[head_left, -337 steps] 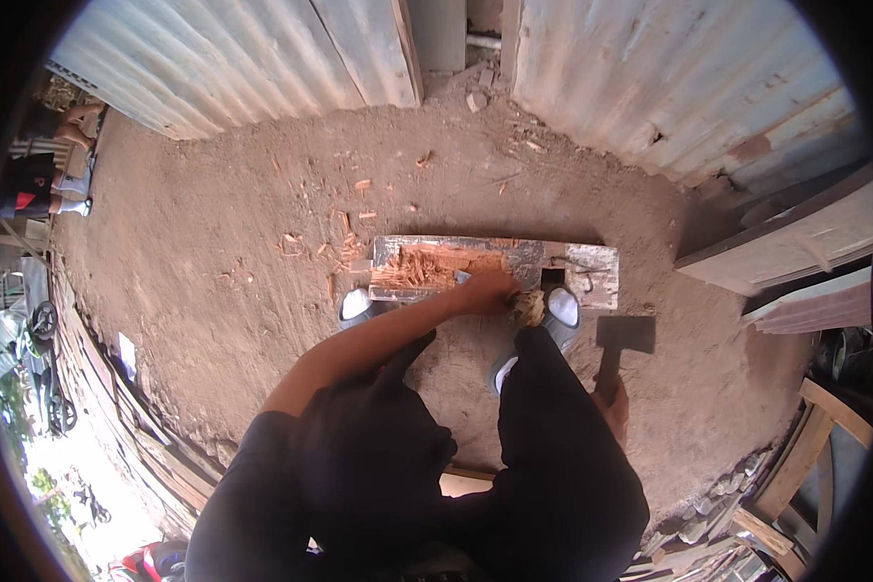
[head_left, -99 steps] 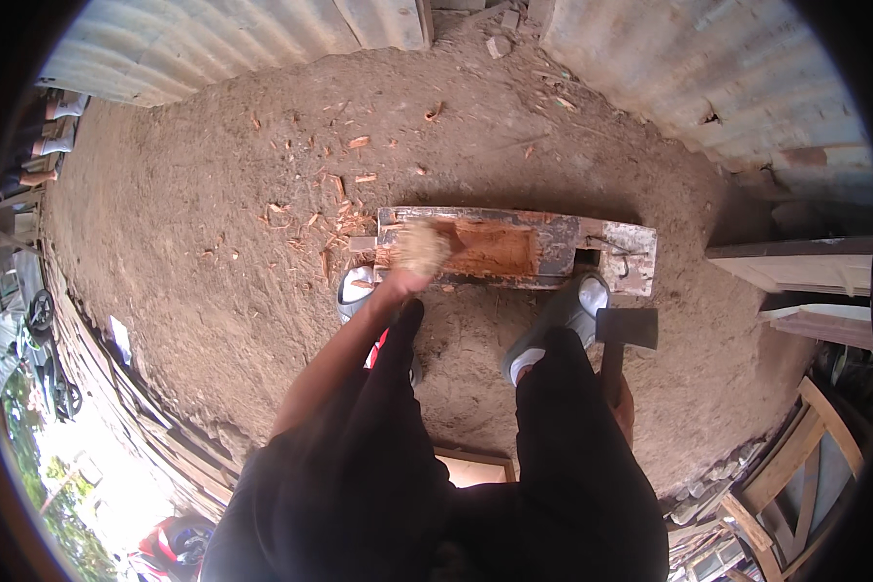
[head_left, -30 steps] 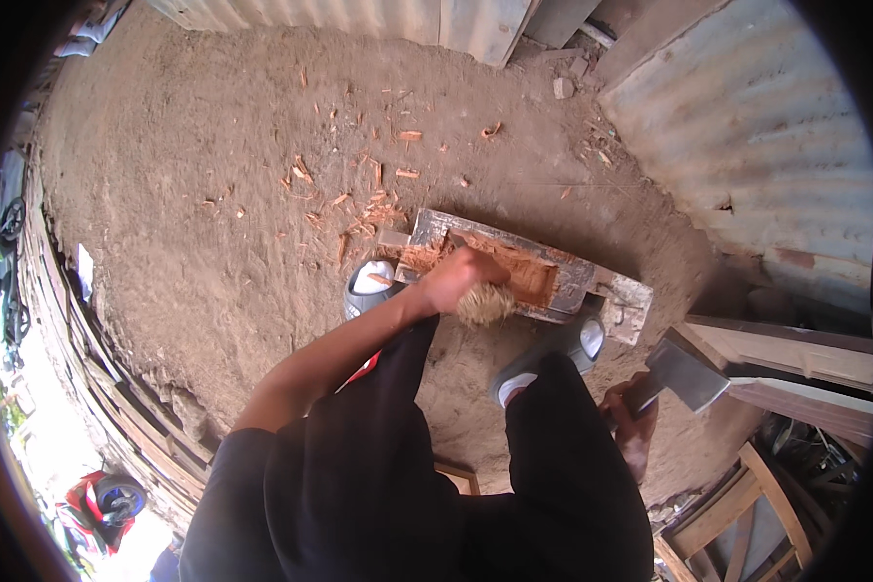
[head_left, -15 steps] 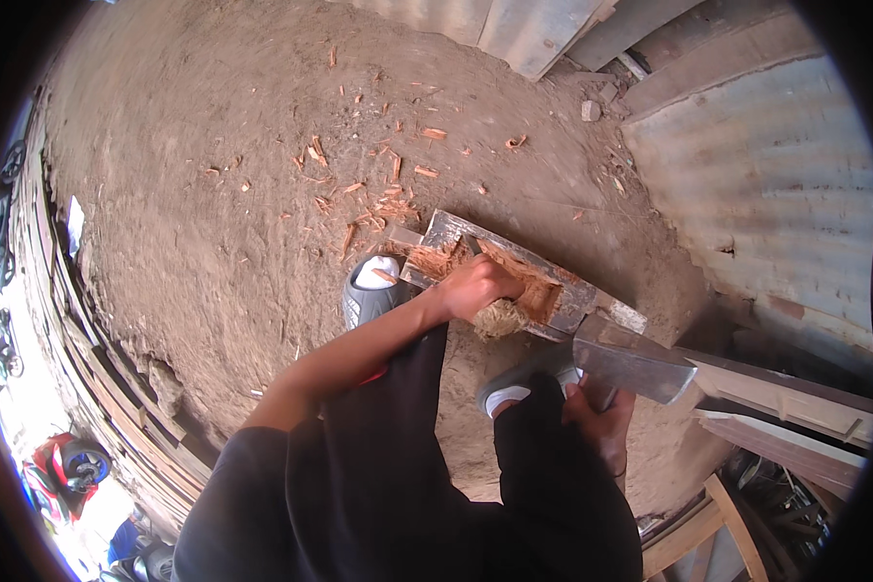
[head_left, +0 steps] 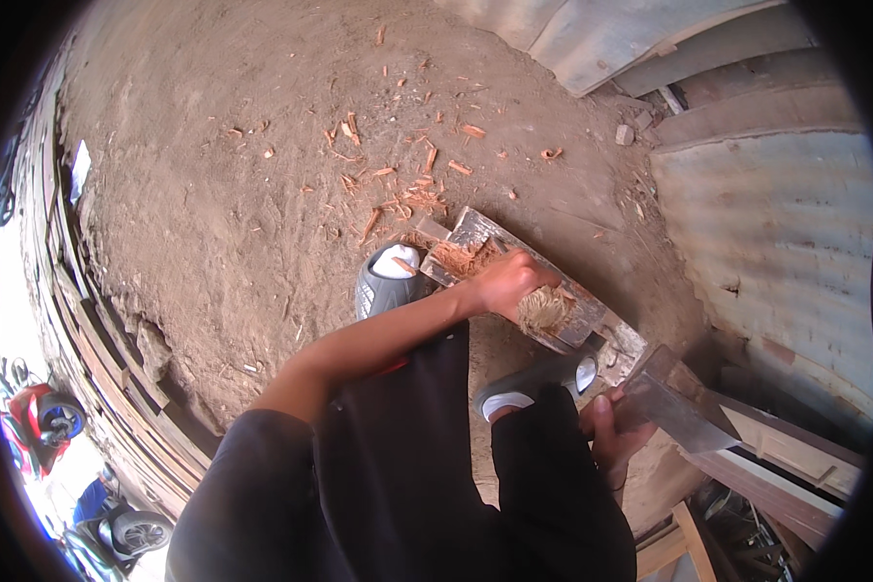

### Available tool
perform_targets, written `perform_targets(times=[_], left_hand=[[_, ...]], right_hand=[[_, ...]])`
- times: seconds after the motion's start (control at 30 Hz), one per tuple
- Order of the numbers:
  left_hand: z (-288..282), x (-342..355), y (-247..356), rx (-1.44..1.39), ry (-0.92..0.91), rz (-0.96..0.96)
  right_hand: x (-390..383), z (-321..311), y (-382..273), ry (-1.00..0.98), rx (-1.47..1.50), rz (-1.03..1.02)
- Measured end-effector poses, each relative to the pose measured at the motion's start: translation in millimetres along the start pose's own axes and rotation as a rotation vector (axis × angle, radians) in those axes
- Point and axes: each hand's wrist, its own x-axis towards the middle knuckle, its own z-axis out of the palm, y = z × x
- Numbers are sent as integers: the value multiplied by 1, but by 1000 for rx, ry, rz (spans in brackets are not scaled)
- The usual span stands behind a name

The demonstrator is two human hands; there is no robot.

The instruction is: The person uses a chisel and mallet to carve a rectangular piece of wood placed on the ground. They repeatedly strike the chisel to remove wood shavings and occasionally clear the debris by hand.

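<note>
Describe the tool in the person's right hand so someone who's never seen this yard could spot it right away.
Start at the weathered wooden block lying on the dirt ground between the person's shoes. Just past its right end, the right hand grips a hatchet. Its broad, flat grey metal blade sets it apart from the reddish wood chips and planks around it.

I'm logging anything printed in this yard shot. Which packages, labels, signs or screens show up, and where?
None that can be told as such. The nearest candidate is a small pale scrap by the timber stack at the left rim, flat and whitish, too small to tell what it is. The left hand presses a tuft of fibre on the plank; the right hand holds a blade.
</note>
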Motion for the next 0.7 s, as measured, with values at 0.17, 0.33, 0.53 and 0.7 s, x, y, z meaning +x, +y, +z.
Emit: perform_targets(times=[0.17,0.33,0.53,0.7], left_hand=[[0,-7,-3,6,-9,35],[7,0,7,230,-221,-23],[16,2,5,280,-266,-89],[14,13,8,119,-30,6]], right_hand=[[-4,-9,2,-69,9,90],[-6,-8,-7,-16,74,31],[3,-17,6,-93,44,32],[-4,-24,36,-19,-24,78]])
